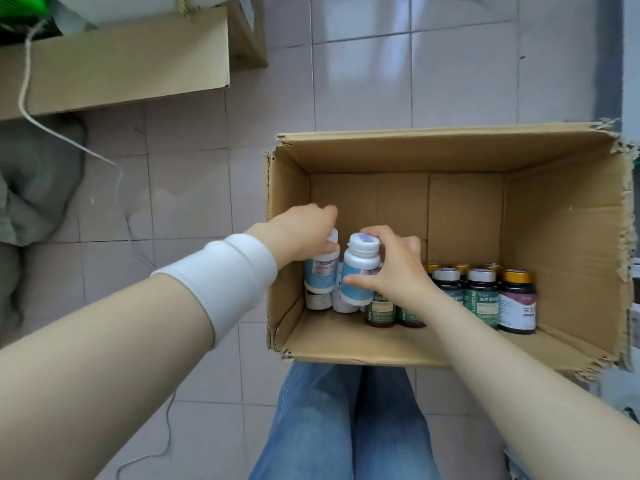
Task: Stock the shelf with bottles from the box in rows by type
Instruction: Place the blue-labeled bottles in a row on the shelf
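Our left hand (pixel 301 233) clasps one white bottle (pixel 320 275) by its top | our right hand (pixel 394 271) wraps a second white bottle (pixel 358 271) just beside | both inside the box (pixel 450 150), dark bottles (pixel 483 299) right of our grip

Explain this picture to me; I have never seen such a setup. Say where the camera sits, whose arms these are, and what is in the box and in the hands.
There is no machine here: a person wears one camera on the head, so it looks down along their own arms. The jeans are their legs. An open box stands on the tiled floor before them. The left hand, past a white wristband, grips the left bottle by its top. The right hand holds the right bottle. Both are white with blue labels. More white bottles sit beneath, and dark bottles beside them along the box's near wall.
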